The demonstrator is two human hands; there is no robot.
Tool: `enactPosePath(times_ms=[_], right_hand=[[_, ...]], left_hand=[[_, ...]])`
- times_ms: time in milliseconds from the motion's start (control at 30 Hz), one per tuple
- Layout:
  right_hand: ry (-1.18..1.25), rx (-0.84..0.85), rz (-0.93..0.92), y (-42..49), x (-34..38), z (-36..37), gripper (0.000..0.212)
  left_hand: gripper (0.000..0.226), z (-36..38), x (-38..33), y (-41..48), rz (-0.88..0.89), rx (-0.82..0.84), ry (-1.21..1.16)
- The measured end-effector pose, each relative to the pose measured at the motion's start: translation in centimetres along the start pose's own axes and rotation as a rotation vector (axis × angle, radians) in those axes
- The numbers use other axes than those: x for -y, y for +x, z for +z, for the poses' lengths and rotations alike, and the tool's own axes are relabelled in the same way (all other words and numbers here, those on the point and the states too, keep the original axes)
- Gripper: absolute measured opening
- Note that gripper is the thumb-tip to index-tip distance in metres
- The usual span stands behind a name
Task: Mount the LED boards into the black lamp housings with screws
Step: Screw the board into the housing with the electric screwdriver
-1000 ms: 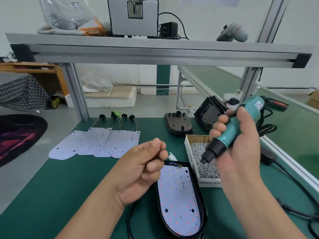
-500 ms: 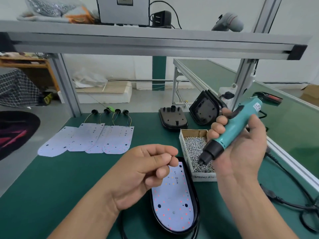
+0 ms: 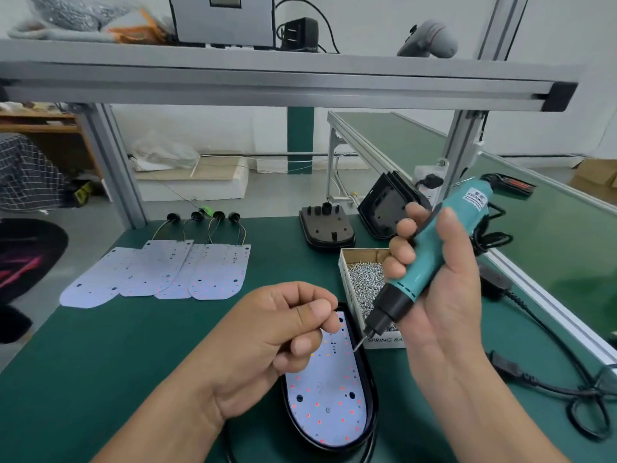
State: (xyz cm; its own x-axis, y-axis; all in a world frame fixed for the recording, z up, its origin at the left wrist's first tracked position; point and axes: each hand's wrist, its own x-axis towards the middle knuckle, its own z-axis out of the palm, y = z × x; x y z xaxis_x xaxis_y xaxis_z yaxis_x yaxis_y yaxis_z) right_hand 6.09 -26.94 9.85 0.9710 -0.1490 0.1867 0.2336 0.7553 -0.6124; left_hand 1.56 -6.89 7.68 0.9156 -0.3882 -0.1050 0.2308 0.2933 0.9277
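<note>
A black lamp housing [image 3: 370, 382] lies on the green mat in front of me with a white LED board [image 3: 329, 399] seated in it. My left hand [image 3: 277, 342] hovers over the board's near-left side, thumb and forefinger pinched; whatever they pinch is too small to tell. My right hand [image 3: 437, 282] grips a teal electric screwdriver [image 3: 430, 262], tilted down-left, its bit tip just above the housing's far right rim. A cardboard box of silver screws [image 3: 362, 279] sits behind the housing.
Several spare LED boards [image 3: 160, 275] with wired black connectors lie at the left. Two more black housings [image 3: 327, 228] stand at the back, one leaning on the frame post. Black cables [image 3: 564, 379] trail along the right. An aluminium shelf [image 3: 267, 81] spans overhead.
The screwdriver has come down from above the screw box to the housing's rim. My left hand stays pinched above the board. The view has tilted down.
</note>
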Motion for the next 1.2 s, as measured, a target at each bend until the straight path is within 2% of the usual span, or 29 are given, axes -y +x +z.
enactPosePath(times_ms=[133,567,1000,1200], right_hand=[[0.079,-0.01,-0.03,-0.1,0.5,0.2,0.013],[0.142,-0.012,-0.154,-0.2,1.7,0.1,0.011],[0.109,-0.021,-0.139,0.0,1.2,0.0,0.009],[0.066,-0.046,-0.109,-0.1,0.7,0.2,0.012]], left_hand=[[0.011,0.4,0.0,-0.2,-0.004,-0.008,0.01],[0.01,1.9,0.6,-0.6,-0.06,0.023,0.039],[0.016,2.4,0.9,-0.5,-0.038,0.014,0.038],[0.012,2.5,0.9,-0.6,0.029,-0.03,0.218]])
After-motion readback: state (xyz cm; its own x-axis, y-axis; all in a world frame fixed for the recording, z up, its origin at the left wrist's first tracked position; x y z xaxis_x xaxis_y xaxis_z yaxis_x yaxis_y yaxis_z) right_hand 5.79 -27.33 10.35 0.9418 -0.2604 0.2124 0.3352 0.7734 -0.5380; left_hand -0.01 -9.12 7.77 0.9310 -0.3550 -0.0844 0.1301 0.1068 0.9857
